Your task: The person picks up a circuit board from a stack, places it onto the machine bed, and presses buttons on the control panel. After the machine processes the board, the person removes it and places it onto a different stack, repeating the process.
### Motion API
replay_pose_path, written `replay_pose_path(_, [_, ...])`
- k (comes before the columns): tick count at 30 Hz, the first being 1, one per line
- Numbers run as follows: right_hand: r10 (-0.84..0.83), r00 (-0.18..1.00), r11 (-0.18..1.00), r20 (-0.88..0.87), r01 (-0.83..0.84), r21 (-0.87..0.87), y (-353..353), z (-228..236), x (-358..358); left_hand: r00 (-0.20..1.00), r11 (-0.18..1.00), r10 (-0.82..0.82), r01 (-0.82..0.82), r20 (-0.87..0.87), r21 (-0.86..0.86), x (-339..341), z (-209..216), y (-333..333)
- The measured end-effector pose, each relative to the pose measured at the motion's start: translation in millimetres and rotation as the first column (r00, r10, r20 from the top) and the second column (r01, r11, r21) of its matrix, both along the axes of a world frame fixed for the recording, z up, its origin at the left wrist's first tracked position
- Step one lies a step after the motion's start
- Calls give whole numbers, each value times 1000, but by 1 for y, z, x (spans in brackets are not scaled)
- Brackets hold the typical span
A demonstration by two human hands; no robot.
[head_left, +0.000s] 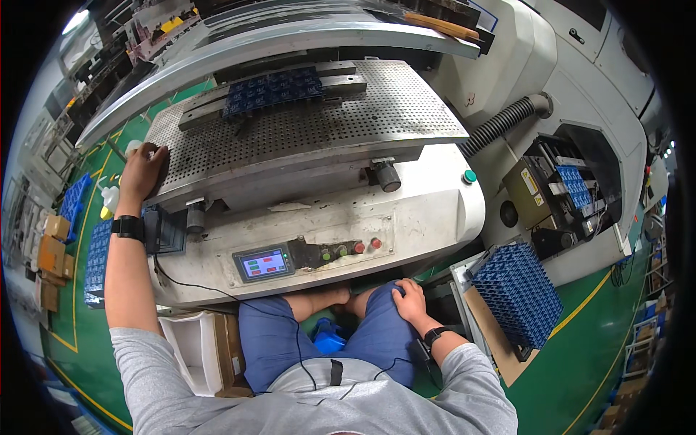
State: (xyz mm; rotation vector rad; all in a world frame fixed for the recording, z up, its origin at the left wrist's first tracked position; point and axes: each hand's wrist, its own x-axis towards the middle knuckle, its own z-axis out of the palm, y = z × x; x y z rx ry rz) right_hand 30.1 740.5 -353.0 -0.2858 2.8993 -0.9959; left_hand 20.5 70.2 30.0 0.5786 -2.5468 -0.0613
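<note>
At the left end of the perforated metal table (391, 109), my left hand (139, 174) has its fingers curled at the table's edge. A small white thing (133, 146) shows by its fingertips, too small to make out. My right hand (411, 300) lies flat on my right thigh, fingers stretched out and holding nothing. Towards the back of the table, a dark blue printed panel (272, 90) lies across metal bars (344, 83), out of reach of both hands. A metal frame beam (275, 45) crosses above the table's far side.
In the machine's front are a touch screen (262, 264) and several buttons (359, 248). A stack of blue racks (518, 293) stands at right, near a side unit holding a blue panel (574, 187). A ribbed hose (500, 129) runs beside the table. An open carton (199, 348) sits by my left leg.
</note>
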Motion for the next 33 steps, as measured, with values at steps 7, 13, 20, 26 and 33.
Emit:
replay_pose_path(7, [-11, 1000, 1000, -22, 11, 6, 3, -3, 1, 1000, 1000, 26, -26, 2, 3, 0, 2, 5])
replay_pose_path(13, [-16, 1000, 1000, -14, 16, -1, 6, -5, -1, 1000, 999, -2, 1, 22, 33, -1, 3, 3])
replay_pose_path(20, [-25, 1000, 1000, -5, 25, -5, 10, -5, -1, 1000, 1000, -4, 4, 17, 20, 0, 2, 3])
replay_pose_path(26, [-26, 1000, 1000, -9, 26, -8, 11, -5, 0, 1000, 1000, -25, 25, -2, 9, 0, 0, 1])
replay_pose_path(33, [-23, 999, 1000, -28, 23, -12, 8, -4, -1, 999, 1000, -31, 31, -14, -4, 0, 0, 2])
